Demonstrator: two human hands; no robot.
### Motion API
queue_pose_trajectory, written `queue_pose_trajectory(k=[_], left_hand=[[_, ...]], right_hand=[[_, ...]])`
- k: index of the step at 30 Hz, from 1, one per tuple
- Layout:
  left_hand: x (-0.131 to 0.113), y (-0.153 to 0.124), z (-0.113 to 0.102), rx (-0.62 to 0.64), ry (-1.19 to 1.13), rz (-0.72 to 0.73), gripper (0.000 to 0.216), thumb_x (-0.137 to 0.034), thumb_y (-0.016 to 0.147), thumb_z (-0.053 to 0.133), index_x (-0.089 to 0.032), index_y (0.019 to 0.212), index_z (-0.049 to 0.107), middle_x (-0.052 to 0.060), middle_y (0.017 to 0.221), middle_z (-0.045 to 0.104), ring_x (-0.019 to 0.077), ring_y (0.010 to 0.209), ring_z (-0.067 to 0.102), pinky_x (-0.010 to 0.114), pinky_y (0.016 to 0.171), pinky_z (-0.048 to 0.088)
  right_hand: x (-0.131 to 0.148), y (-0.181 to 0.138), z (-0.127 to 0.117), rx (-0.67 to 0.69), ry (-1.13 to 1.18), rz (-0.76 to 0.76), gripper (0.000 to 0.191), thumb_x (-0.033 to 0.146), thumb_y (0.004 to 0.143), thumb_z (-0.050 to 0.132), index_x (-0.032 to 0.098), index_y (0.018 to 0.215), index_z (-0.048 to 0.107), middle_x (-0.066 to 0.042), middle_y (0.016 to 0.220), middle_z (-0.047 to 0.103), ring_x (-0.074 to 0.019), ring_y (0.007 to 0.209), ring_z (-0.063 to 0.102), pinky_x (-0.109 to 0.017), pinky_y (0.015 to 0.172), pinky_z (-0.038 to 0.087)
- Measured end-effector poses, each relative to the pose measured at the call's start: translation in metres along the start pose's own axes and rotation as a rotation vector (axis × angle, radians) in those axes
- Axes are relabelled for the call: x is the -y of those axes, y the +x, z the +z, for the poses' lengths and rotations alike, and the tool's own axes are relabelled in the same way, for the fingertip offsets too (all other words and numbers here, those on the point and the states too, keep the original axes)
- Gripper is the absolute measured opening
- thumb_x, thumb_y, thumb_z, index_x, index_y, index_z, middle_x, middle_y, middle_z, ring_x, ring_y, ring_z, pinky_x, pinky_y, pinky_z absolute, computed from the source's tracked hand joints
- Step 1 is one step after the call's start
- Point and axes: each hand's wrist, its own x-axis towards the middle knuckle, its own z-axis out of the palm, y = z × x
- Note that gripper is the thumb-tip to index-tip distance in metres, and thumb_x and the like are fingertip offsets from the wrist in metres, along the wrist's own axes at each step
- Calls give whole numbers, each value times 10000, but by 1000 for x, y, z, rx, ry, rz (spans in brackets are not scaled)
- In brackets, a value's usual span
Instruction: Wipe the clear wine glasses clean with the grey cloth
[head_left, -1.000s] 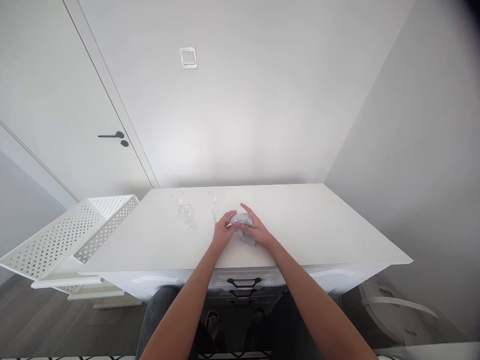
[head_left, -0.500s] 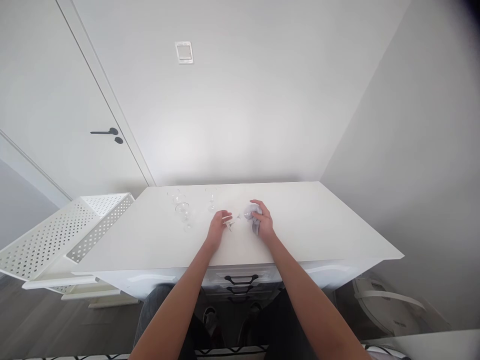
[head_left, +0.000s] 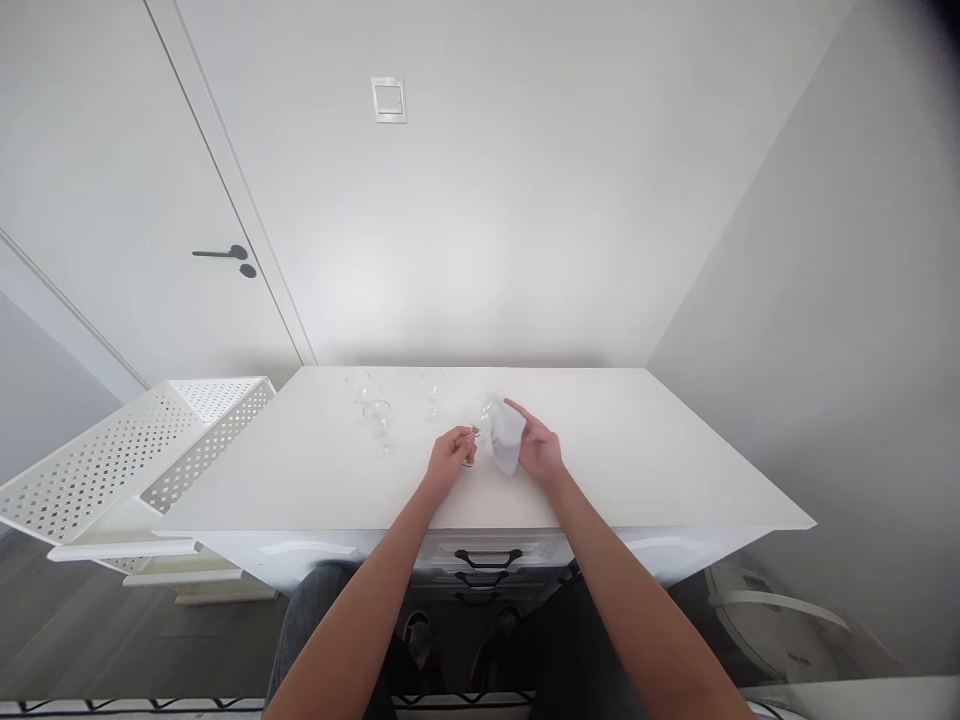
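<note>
Glass goblet (head_left: 486,411) is positioned over the worktop (head_left: 645,470), between the hands; its foot end is pinched by the grip of the left hand (head_left: 451,453), and pale cloth (head_left: 508,436) is held at its bowl by the right hand (head_left: 541,450). Stem should be steadied, pressure kept light, and standing glasses (head_left: 376,411) avoided.

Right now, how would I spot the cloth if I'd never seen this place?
Find the white cabinet against the wall, then the middle of its top. The pale grey cloth is in the right hand, against a clear stemmed glass that the left hand grips. Unlike the see-through glasses standing farther left, it is opaque fabric.
</note>
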Motion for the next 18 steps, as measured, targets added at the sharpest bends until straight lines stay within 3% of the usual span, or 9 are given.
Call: queue_pose_trajectory(k=[2,4,7,12,15,18], left_hand=[[0,1,2,19,-15,-6,413,-580,932,633,-184,1035,689,-22,656,514,152,651,513,327,708,474],[1,1,4,51,-32,-10,444,-614,923,636,-182,1012,680,-25,653,489,151,649,507,325,699,476],[-1,0,6,160,-49,-34,521,-684,881,662,-166,927,675,-19,653,463,147,627,502,328,661,486],[-8,-1,3,286,-44,-109,567,-717,881,636,-152,873,688,-16,629,404,147,563,477,343,586,501],[-5,1,4,232,15,-97,514,-675,909,615,-166,845,653,-14,633,408,150,567,485,345,599,509],[2,8,11,67,118,-12,448,-615,978,510,-196,833,579,-14,660,439,147,594,474,323,624,478]], right_hand=[[-2,-1,4,79,-19,54,775,191,651,681,265,1422,640,-74,1289,726,-281,1087,671,-431,927,535],[-5,-2,8,75,-55,63,798,213,689,752,293,1469,600,-62,1314,716,-256,1092,670,-396,930,525],[-9,-3,10,67,-131,92,714,423,800,780,265,1473,602,-80,1242,739,-247,1002,688,-367,848,527],[-10,1,11,70,-166,133,654,661,893,612,210,1358,699,-111,1150,758,-297,991,695,-406,795,547],[-12,2,15,51,-161,114,684,697,920,547,240,1419,647,-106,1250,729,-300,1049,682,-424,838,558],[-18,1,24,26,-273,10,773,608,912,639,275,1581,441,-104,1439,631,-285,1158,651,-439,983,534]])
